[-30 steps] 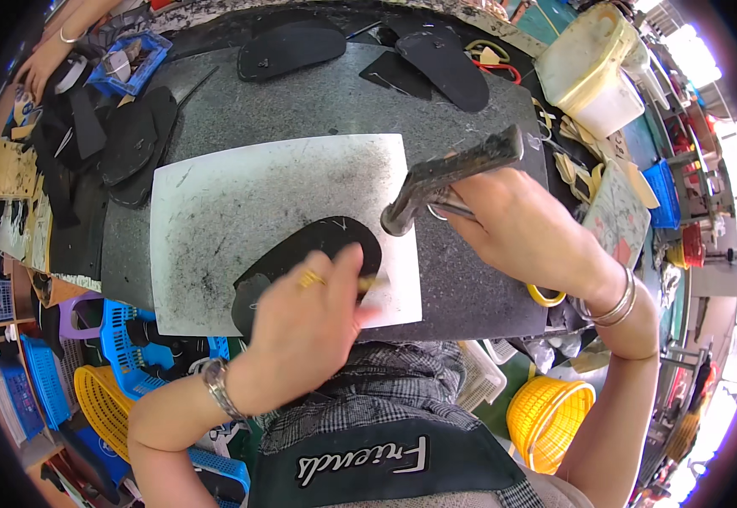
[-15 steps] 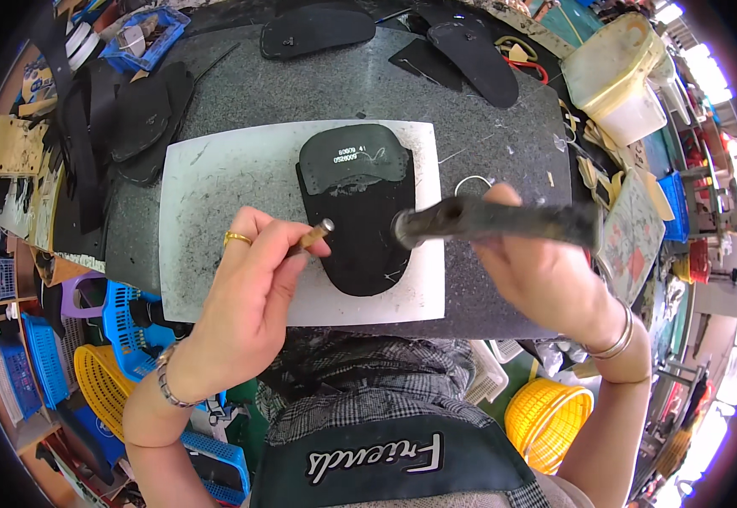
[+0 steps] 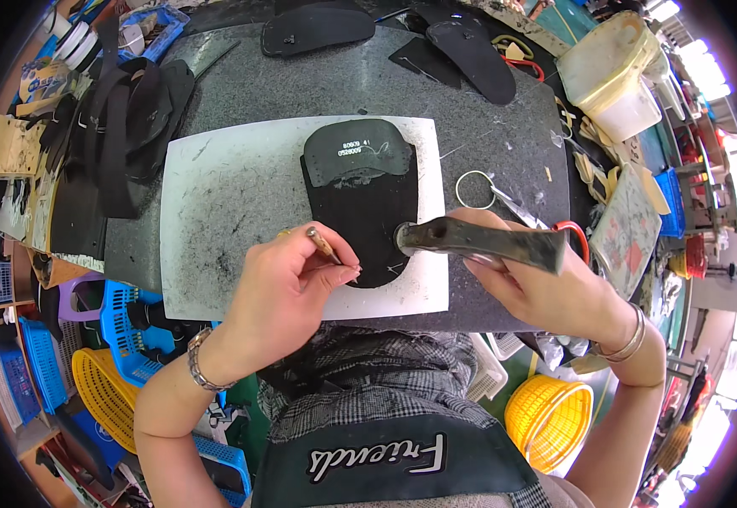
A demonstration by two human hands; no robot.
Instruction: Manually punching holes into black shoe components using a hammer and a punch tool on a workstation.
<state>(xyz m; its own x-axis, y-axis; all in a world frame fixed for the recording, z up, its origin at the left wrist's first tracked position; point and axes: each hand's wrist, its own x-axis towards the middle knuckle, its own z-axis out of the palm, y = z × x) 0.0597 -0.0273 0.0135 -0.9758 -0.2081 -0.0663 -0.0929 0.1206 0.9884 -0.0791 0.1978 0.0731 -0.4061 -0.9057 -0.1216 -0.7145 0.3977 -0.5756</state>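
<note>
Black shoe piece (image 3: 360, 203): lying flat on the white board (image 3: 216, 237), toward the right side, between the two hands. Grey patch (image 3: 360, 161) at the far end, round end close to the person's body. Left hand (image 3: 280, 292) by the near left edge of the piece, thumb and finger pinching a thin stick tool (image 3: 322, 244). Tips of these fingers (image 3: 343, 275) over the near left part of the piece. Touching or just above: cannot tell. Top of the stick leaning up and left, bottom end mostly hidden by the fingers.

Right hand (image 3: 546, 292) to the right of the piece, past the edge of the board, fingers wrapped around a dark hammer (image 3: 487, 240). Handle mostly hidden in the hand. Round end of the hammer pointing left, over the right edge of the piece. Resting there or hanging above: cannot tell. Right fingers apart from the piece, with the hammer reaching across the gap. Red loop (image 3: 583, 241) just beside the right hand.

Under the board, a dark table (image 3: 267, 93). More black pieces (image 3: 318, 32) along the far side, and a pile of black straps (image 3: 119, 118) at the left.
</note>
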